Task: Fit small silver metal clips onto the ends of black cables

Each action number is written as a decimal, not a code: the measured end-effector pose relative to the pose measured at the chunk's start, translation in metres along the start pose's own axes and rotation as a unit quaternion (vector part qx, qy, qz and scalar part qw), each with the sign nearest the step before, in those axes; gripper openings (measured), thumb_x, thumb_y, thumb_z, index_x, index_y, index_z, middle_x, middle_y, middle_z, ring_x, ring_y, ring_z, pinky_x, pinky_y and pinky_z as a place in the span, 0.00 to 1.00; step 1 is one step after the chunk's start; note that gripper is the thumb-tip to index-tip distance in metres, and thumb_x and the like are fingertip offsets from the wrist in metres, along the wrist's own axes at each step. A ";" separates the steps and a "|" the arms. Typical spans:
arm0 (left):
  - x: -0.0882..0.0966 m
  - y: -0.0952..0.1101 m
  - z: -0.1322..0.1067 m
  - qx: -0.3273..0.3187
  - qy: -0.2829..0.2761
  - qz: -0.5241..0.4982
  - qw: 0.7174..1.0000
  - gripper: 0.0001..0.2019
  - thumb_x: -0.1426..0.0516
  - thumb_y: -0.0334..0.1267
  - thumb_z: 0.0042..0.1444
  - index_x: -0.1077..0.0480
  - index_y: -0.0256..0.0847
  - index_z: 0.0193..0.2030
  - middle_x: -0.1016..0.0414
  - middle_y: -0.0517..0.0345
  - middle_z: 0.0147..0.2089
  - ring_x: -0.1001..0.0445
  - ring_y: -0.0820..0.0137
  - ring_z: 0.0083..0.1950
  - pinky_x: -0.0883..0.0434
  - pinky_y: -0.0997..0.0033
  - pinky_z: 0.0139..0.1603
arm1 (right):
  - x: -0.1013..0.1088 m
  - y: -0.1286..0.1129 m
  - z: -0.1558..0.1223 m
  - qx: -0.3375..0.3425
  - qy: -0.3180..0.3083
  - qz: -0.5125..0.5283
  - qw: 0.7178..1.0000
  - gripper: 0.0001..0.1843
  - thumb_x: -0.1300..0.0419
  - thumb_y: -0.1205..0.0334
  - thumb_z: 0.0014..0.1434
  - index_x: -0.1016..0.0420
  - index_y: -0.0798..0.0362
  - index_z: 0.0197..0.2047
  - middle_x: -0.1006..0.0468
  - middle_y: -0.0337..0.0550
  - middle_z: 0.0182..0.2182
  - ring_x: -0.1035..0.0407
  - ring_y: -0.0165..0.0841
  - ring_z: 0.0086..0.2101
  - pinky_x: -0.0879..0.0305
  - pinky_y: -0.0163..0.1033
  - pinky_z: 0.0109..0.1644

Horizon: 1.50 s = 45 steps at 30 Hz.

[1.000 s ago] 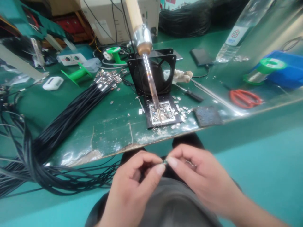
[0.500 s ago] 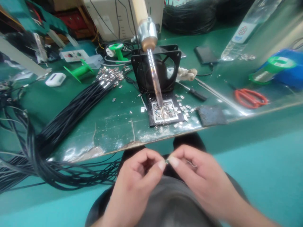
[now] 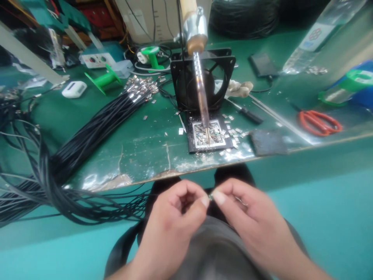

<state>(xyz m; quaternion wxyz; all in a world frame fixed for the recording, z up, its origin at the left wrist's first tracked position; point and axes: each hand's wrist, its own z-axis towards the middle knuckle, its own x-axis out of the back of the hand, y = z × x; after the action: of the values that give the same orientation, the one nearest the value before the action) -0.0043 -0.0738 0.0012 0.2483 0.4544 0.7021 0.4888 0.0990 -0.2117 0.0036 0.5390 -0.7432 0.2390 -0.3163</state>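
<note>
Above my lap, just off the table's front edge, my left hand [image 3: 180, 217] and my right hand [image 3: 247, 214] meet fingertip to fingertip. Both pinch a tiny green piece [image 3: 211, 197], perhaps a small circuit board; blur hides its details. A thin wire-like end shows by the curled fingers of my right hand. In front of me a soldering iron [image 3: 201, 89] hangs tip down over a shallow white-rimmed tray [image 3: 196, 144] of small metal parts. A black fan [image 3: 186, 97] stands right behind the tray.
A thick bundle of black cables [image 3: 96, 128] with metal connectors lies on the left, trailing over the edge. To the right are red-handled scissors [image 3: 320, 122], a dark flat block [image 3: 267, 142], a black-handled tool [image 3: 250, 115], a solder spool [image 3: 346, 87] and a plastic bottle [image 3: 311, 42].
The camera view has shifted, so the table items appear further right. My hands keep the same pinch on the green piece, moved slightly right in the picture.
</note>
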 end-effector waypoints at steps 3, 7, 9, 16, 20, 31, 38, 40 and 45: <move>0.000 0.001 0.000 0.003 0.005 0.004 1.000 0.05 0.39 0.35 0.63 0.25 0.44 0.34 0.26 0.66 0.31 0.30 0.72 0.33 0.32 0.74 0.36 | -0.001 0.000 0.000 -0.003 0.005 -0.004 1.000 0.17 0.42 0.51 0.68 0.25 0.50 0.29 0.30 0.37 0.22 0.38 0.30 0.23 0.36 0.32 0.23; -0.001 0.003 0.002 0.005 0.001 0.012 1.000 0.06 0.40 0.34 0.63 0.25 0.45 0.34 0.26 0.66 0.31 0.31 0.72 0.33 0.33 0.74 0.36 | -0.003 0.002 0.000 -0.014 0.010 0.002 1.000 0.17 0.41 0.51 0.67 0.24 0.50 0.30 0.30 0.37 0.22 0.39 0.30 0.23 0.36 0.32 0.23; -0.002 0.003 0.003 0.004 0.000 0.012 1.000 0.05 0.39 0.34 0.62 0.25 0.44 0.34 0.26 0.66 0.31 0.31 0.72 0.33 0.33 0.74 0.35 | -0.004 0.005 0.000 -0.017 0.021 0.019 0.999 0.17 0.40 0.51 0.68 0.24 0.50 0.30 0.30 0.36 0.22 0.38 0.29 0.23 0.36 0.31 0.24; -0.001 0.007 0.006 0.011 -0.012 -0.017 1.000 0.06 0.38 0.36 0.64 0.25 0.44 0.34 0.25 0.67 0.31 0.31 0.73 0.33 0.35 0.75 0.35 | -0.007 0.010 0.000 -0.006 0.049 0.066 0.997 0.15 0.37 0.54 0.67 0.23 0.50 0.30 0.32 0.33 0.21 0.40 0.27 0.22 0.39 0.28 0.24; 0.001 0.009 0.007 0.029 -0.022 -0.036 0.999 0.07 0.37 0.36 0.64 0.24 0.43 0.33 0.26 0.67 0.30 0.32 0.74 0.32 0.37 0.74 0.34 | -0.007 0.009 -0.001 -0.006 0.048 0.077 0.996 0.15 0.37 0.54 0.68 0.22 0.50 0.31 0.32 0.32 0.21 0.41 0.26 0.22 0.40 0.28 0.24; 0.002 0.019 0.011 0.055 -0.033 -0.080 0.995 0.07 0.35 0.38 0.61 0.23 0.41 0.32 0.30 0.67 0.28 0.39 0.74 0.30 0.40 0.72 0.34 | -0.007 0.004 0.001 -0.002 0.058 0.073 0.996 0.16 0.37 0.53 0.68 0.24 0.50 0.30 0.36 0.31 0.19 0.45 0.26 0.20 0.47 0.30 0.21; 0.000 0.022 0.013 0.069 -0.027 -0.091 0.993 0.08 0.34 0.41 0.60 0.21 0.41 0.33 0.33 0.67 0.26 0.44 0.75 0.28 0.44 0.72 0.31 | -0.006 0.002 0.002 0.000 0.057 0.082 0.995 0.16 0.37 0.53 0.69 0.24 0.50 0.30 0.35 0.31 0.20 0.45 0.26 0.21 0.47 0.30 0.22; -0.001 0.023 0.014 0.074 -0.024 -0.098 0.992 0.08 0.33 0.41 0.59 0.21 0.40 0.31 0.34 0.67 0.25 0.45 0.75 0.28 0.44 0.72 0.30 | -0.005 0.001 0.003 0.001 0.054 0.077 0.996 0.16 0.37 0.54 0.69 0.23 0.50 0.30 0.34 0.31 0.20 0.44 0.26 0.22 0.46 0.30 0.22; -0.002 0.024 0.016 0.075 -0.026 -0.120 0.990 0.09 0.33 0.41 0.57 0.22 0.40 0.29 0.35 0.67 0.24 0.46 0.75 0.28 0.44 0.72 0.30 | -0.003 -0.001 0.005 0.001 0.061 0.081 0.995 0.17 0.37 0.54 0.69 0.25 0.50 0.29 0.37 0.30 0.19 0.47 0.26 0.21 0.48 0.30 0.22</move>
<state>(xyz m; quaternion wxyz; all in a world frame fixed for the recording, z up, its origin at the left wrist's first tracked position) 0.0187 -0.0658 0.0165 0.2881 0.3969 0.7797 0.3892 0.1005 -0.2058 0.0032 0.5482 -0.7002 0.3306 -0.3162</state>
